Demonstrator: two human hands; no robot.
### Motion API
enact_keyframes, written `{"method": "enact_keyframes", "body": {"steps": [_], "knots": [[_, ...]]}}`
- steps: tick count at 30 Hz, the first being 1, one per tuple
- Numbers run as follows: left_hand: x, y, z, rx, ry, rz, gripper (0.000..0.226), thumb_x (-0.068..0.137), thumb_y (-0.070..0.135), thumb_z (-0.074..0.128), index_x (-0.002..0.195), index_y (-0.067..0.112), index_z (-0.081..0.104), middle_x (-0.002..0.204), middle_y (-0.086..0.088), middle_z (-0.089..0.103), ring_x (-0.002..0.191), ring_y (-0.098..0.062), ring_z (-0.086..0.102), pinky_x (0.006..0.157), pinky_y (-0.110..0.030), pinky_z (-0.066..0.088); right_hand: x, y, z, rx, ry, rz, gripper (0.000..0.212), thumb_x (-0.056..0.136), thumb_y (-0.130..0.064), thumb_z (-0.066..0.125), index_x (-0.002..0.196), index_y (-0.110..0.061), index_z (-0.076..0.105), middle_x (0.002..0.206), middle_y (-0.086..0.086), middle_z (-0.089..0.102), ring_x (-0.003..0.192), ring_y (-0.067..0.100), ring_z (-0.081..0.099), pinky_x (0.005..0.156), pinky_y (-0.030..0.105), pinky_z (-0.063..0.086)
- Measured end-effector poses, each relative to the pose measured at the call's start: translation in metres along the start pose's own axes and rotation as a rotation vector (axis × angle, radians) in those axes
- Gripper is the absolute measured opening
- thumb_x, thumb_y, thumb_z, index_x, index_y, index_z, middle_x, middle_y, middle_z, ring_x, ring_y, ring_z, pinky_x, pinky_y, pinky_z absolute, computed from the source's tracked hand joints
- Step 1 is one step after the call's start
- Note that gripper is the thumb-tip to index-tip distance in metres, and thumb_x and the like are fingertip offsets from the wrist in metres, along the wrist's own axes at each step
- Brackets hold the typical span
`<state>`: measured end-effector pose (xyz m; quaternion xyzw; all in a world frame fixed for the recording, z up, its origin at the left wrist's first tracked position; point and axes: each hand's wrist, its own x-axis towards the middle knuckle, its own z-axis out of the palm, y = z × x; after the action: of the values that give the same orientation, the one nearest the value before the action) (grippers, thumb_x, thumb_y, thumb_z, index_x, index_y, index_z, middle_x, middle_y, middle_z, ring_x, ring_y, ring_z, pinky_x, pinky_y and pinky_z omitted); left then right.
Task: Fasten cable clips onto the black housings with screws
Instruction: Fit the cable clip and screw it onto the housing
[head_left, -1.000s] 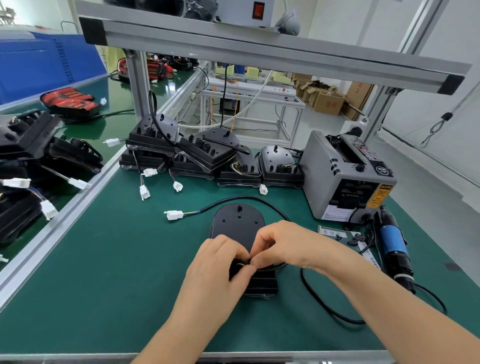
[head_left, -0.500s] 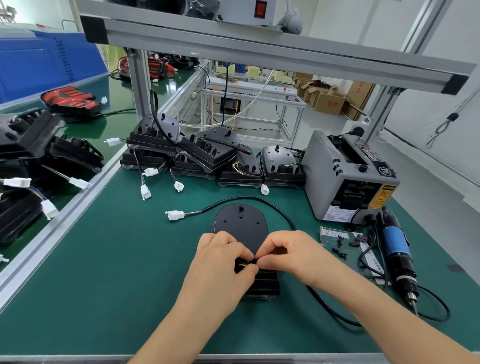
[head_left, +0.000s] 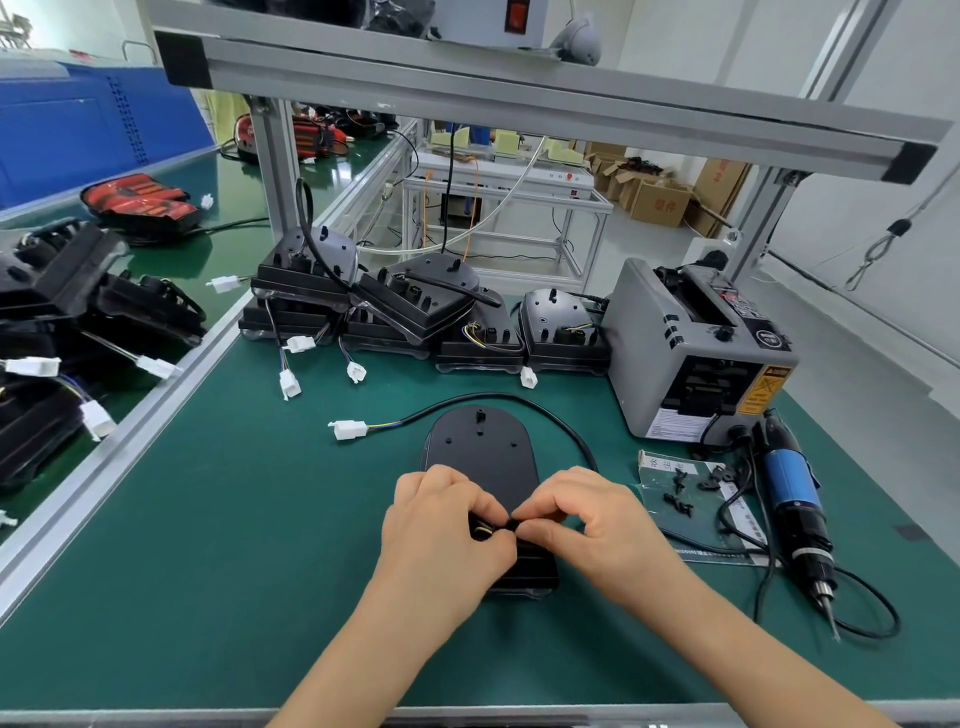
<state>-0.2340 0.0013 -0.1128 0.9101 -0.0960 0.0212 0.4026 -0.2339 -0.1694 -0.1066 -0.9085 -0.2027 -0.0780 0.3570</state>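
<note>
Pinches small black plastic cable clip (head_left: 515, 524) between curled left hand (head_left: 441, 535) and right hand (head_left: 597, 525) fingertips, against near end of flat black oval plastic housing (head_left: 480, 457) lying centre frame on green bench mat (head_left: 208, 519).

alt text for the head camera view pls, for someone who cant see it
The left hand and right hand pinch a small black clip over a black housing on a green mat. Its cable loops back to a white plug; a blue screwdriver lies at the right, more housings and a grey machine behind.
</note>
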Motion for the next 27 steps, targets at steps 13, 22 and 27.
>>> {"method": "enact_keyframes", "body": {"steps": [13,22,27], "knots": [[-0.002,-0.001,0.007,-0.105,0.057,-0.042,0.022,0.074,0.021,0.068,0.063,0.038,0.059,0.091,0.023,0.051,0.099,0.005,0.026,0.089,-0.022,0.029,0.019,-0.021,-0.016,-0.373,-0.263,-0.047,0.015,0.09,-0.034,0.059,0.096,-0.027,0.071,0.089,-0.013,0.061,0.091,0.008,0.048,0.082,0.022,0.037],[-0.009,-0.001,0.011,-0.224,0.108,-0.028,0.027,0.075,0.011,0.069,0.063,0.034,0.06,0.087,0.022,0.057,0.105,0.014,0.029,0.087,-0.017,0.031,0.027,-0.018,-0.021,0.018,-0.329,0.276,0.016,0.075,-0.027,0.078,0.068,-0.036,0.067,0.075,-0.009,0.065,0.067,0.005,0.059,0.074,0.033,0.053],[-0.013,-0.006,0.006,-0.14,0.109,0.071,0.021,0.079,0.018,0.068,0.08,0.035,0.056,0.094,0.023,0.05,0.104,0.012,0.029,0.082,0.001,0.027,0.029,-0.016,-0.022,0.067,-0.354,0.27,0.023,0.073,-0.025,0.08,0.061,-0.036,0.064,0.079,-0.003,0.063,0.064,0.004,0.054,0.071,0.035,0.051]]}}
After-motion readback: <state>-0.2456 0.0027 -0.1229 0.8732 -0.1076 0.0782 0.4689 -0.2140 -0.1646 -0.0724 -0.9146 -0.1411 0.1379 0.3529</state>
